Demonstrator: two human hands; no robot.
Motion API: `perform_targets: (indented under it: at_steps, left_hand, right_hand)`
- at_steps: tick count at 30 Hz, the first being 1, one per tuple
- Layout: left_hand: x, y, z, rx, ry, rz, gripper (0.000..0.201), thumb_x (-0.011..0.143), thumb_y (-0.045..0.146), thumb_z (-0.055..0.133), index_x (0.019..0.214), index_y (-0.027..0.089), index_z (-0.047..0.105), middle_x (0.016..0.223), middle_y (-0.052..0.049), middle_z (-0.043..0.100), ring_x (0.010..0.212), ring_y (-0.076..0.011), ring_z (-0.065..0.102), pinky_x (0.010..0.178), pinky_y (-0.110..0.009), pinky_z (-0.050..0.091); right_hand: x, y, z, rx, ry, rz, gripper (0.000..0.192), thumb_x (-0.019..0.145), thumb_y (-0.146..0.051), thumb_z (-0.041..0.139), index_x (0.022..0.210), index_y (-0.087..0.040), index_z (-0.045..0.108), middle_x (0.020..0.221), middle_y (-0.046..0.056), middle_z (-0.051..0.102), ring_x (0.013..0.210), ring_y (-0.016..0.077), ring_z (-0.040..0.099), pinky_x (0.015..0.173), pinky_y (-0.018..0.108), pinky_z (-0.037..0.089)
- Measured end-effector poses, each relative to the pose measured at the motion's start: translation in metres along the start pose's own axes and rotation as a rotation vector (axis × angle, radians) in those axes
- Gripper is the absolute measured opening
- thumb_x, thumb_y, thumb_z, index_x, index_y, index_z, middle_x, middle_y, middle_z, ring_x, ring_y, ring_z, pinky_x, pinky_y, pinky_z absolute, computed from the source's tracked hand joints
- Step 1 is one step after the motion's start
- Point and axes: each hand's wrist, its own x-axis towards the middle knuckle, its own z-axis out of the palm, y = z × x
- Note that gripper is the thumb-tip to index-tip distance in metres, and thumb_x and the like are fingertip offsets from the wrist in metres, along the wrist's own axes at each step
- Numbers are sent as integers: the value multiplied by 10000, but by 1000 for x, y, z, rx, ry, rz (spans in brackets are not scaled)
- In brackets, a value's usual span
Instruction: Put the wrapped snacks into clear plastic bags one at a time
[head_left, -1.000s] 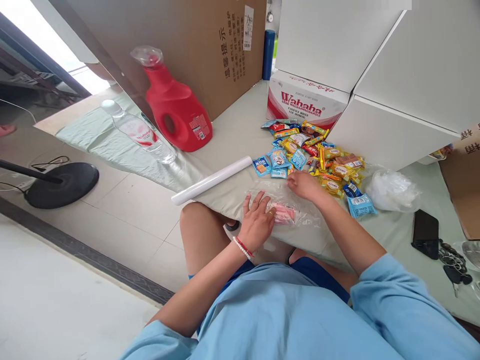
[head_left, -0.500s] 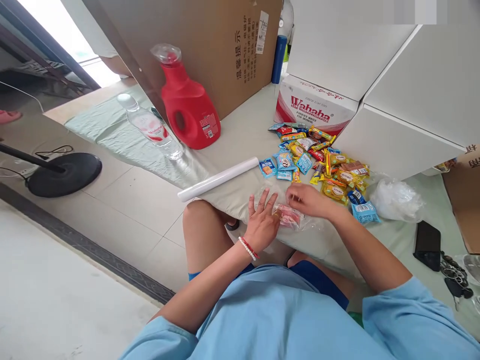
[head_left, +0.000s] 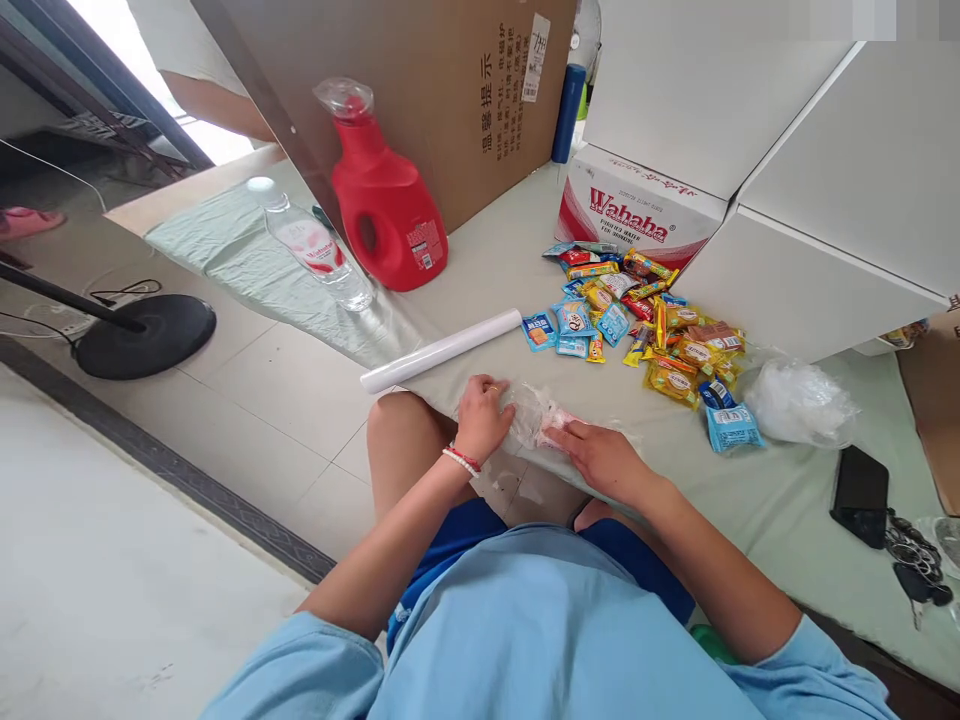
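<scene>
A person in a light blue shirt is sitting at the edge of a low surface draped in a pale green cloth [head_left: 750, 480], looking down at both hands.

Far to the left of the hands, a black round stand base [head_left: 146, 335] is resting on the tiled floor. Closer in, a clear water bottle [head_left: 315, 245] is lying tilted on the cloth, and just beside it a red detergent jug [head_left: 386, 205] is standing upright in front of a large brown cardboard box [head_left: 420, 80]. A white roll [head_left: 441, 350] is lying at a slant just up and left of the hands.

The left hand [head_left: 482, 418], a red and white bracelet on its wrist, is curling its fingers around the crumpled left end of a clear plastic wrap [head_left: 525, 420], gripping it at the cloth's near edge. Inside the wrap a pink snack packet [head_left: 556, 425] is showing between the two hands. The right hand [head_left: 600, 455] is lying nearly flat, fingers pointing left and only slightly bent, pressing down on the right side of the wrap and touching the packet.

Beyond the right hand, a pile of colourful snack packets [head_left: 645, 320] is spreading out before a white Wahaha carton [head_left: 637, 215]. Right of the pile, a bunched clear bag [head_left: 799, 400] is sitting, then a black phone [head_left: 860, 495] and a bunch of keys [head_left: 919, 560].
</scene>
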Motion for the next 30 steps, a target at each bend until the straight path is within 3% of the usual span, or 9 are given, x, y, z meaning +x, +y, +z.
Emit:
perform_targets:
  at_steps: [3,8,12,15,18,22,25,28,30]
  left_hand:
    - [7,2,-6,-71,-25,2,294,799,169,568,1031,197,746,1191,-111,603,1160,-281,616,1082,-487,492]
    - [13,27,-22,-137,-188,302,773,712,130,576,1472,262,530,1501,-86,555,1504,-295,373,1262,-555,248]
    - [13,33,-31,-100,-354,444,360,743,99,512,913,292,763,981,-9,769,1313,-234,574,1281,-579,126]
    - [7,16,-37,-125,-342,391,281,689,77,481,637,264,685,748,-13,728,1096,-222,658,1223,-520,303]
    - [-3,-1,-38,-101,-377,333,237,660,95,486,575,256,638,699,-14,700,1031,-239,664,1205,-532,322]
    - [-9,0,-26,-131,-220,162,274,862,226,457,913,225,727,949,-57,708,1038,-238,655,1137,-504,416]
    - [-5,11,-14,12,-105,68,474,870,451,616,1280,217,650,1353,-144,594,1312,-331,527,1132,-561,402]
    - [0,16,-14,159,-198,129,393,763,450,763,1097,248,719,1540,-128,464,1522,-433,253,1198,-659,244]
    - [0,18,-21,96,-267,143,199,774,381,745,886,222,703,1458,-113,543,1464,-405,368,1182,-612,308]
  right_hand:
    - [2,-7,-9,-44,-62,-7,533,1004,-165,454,1509,-311,539,1185,102,693,1026,251,673,760,297,472]
    - [5,-10,-8,-51,-44,32,513,1036,-196,425,1516,-341,532,1214,102,685,1059,261,658,744,293,444]
    - [4,-4,1,26,10,35,507,1029,-166,428,1484,-341,567,1276,95,681,1118,256,656,818,298,477]
    - [1,3,9,168,100,43,534,1014,-147,447,1523,-296,511,1421,102,623,1237,246,623,960,334,496]
    - [-1,7,16,289,180,43,588,1001,-133,454,1575,-257,424,1514,105,560,1342,227,562,1080,373,466]
    - [0,5,18,250,165,38,569,1010,-118,419,1550,-285,484,1487,100,570,1344,237,554,1070,373,476]
    - [1,-2,17,169,133,69,543,1030,-143,424,1544,-299,503,1374,111,625,1294,255,575,1036,366,483]
    - [1,-6,19,145,144,87,541,1035,-150,439,1549,-308,499,1329,113,633,1273,256,571,1023,357,477]
    - [1,-6,23,158,170,93,535,1035,-147,438,1536,-318,516,1300,108,639,1233,249,582,1004,349,477]
